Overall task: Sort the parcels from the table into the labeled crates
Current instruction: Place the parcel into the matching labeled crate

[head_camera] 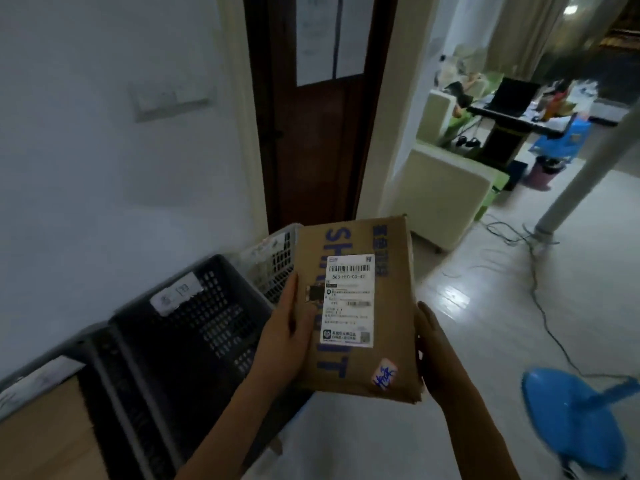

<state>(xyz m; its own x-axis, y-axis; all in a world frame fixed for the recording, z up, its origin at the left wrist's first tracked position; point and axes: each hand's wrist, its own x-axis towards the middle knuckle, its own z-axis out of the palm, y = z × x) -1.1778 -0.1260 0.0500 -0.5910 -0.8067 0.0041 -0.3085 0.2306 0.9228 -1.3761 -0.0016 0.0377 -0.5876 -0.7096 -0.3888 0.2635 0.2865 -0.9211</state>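
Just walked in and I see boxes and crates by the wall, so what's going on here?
A person is sorting parcels. Both hands hold one brown cardboard parcel with a white shipping label facing up: the left hand grips its left edge, the right hand its right edge. It is held in the air beside a row of crates along the wall: a dark crate, a lighter crate beyond it, and a nearer crate already holding cardboard.

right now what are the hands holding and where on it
Both hands hold one cardboard parcel by its long side edges: the left hand grips the left edge, the right hand grips the right edge.
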